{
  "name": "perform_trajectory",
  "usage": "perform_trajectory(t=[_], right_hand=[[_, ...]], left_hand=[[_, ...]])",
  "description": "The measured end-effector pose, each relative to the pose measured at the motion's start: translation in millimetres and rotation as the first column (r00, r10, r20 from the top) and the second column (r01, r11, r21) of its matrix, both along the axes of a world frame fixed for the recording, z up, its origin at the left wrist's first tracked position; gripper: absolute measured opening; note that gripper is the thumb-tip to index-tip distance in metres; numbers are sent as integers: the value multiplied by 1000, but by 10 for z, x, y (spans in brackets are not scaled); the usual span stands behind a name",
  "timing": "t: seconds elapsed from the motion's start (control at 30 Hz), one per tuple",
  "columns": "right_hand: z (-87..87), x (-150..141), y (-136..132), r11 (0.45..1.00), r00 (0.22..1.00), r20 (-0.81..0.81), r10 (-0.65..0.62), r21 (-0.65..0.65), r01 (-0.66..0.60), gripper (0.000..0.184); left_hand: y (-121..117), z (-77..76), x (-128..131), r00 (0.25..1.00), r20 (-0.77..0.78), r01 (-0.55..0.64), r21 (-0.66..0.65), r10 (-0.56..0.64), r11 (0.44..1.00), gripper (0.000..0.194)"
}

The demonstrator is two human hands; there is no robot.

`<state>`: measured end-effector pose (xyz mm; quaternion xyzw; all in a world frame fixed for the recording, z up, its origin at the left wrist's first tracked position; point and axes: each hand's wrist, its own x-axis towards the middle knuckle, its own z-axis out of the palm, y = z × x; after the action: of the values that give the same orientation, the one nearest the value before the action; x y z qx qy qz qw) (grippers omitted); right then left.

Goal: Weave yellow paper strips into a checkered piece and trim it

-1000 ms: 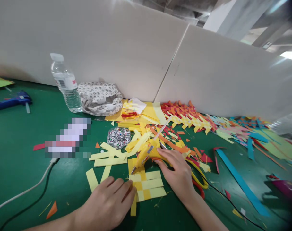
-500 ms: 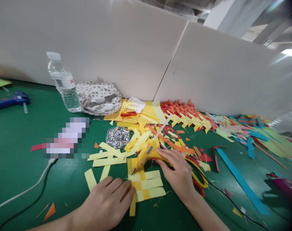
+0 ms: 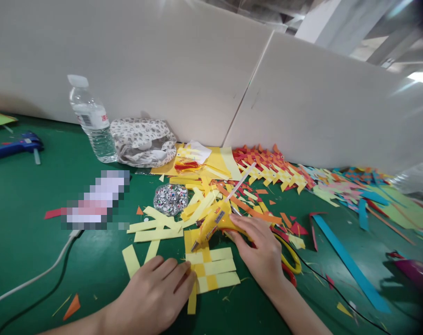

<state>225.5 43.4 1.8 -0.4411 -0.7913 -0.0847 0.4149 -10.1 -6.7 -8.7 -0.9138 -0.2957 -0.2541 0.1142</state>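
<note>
My right hand (image 3: 262,246) is closed around the handle of a yellow hot glue gun (image 3: 213,221), a clear glue stick (image 3: 241,181) poking out of its back. The gun's nozzle points down and left, over the upper part of some woven paper strips (image 3: 214,267) in pale and deeper yellow. My left hand (image 3: 159,291) lies at the left edge of this weave, fingers curled together and pressed on it; the fingertips are partly hidden. Scissors with yellow and red handles (image 3: 294,258) lie partly under my right hand.
Loose yellow strips (image 3: 159,235) and a container of googly eyes (image 3: 170,199) lie beyond my left hand. Behind them are a fabric pouch (image 3: 143,139) and a water bottle (image 3: 93,121). Woven paper fish (image 3: 270,163) are piled by the partition. The gun's black cord (image 3: 332,286) runs right.
The glue gun in my right hand has shifted slightly right and up, its nozzle drawn back from the pale strip. My left hand and the weave have stayed in place.
</note>
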Motion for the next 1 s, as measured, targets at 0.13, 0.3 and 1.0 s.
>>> perform_trajectory(t=[0.13, 0.3, 1.0], right_hand=[[-16, 1, 6, 1000, 1000, 7, 23, -11, -23, 29], [-6, -19, 7, 1000, 999, 29, 17, -11, -17, 28], [-16, 11, -20, 1000, 998, 60, -6, 5, 5, 31]], left_hand=[[-3, -12, 0, 1000, 0, 3, 2, -3, 1000, 29], [1, -5, 7, 1000, 2, -1, -3, 1, 1000, 29], [-6, -23, -1, 1000, -26, -3, -22, 2, 1000, 25]])
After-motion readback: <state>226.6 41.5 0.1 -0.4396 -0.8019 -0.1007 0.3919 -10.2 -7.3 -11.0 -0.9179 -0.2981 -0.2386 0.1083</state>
